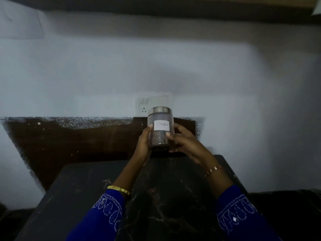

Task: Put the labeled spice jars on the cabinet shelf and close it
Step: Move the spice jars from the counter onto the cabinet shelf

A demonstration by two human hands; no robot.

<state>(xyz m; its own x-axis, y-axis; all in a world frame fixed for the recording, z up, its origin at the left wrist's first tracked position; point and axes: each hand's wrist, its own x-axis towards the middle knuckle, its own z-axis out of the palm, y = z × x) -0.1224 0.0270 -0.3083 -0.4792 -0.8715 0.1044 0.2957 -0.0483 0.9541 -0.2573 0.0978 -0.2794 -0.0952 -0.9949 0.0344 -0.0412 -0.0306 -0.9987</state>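
Observation:
A clear spice jar (160,117) with a metal lid and a white label reading "Cloves" is held upright in front of me, above the far end of a dark counter (97,188). My left hand (144,140) grips its left side, thumb on the front. My right hand (184,141) wraps its right side, with fingertips under the label. Dark contents fill the jar's lower part. The underside of a dark cabinet or shelf (156,9) runs along the top of the view; no door or shelf interior shows.
A pale wall (121,66) stands straight ahead, with a white socket plate (144,108) just behind the jar. A brown, rough-edged backsplash patch (69,141) sits above the counter's far edge. The scene is dim.

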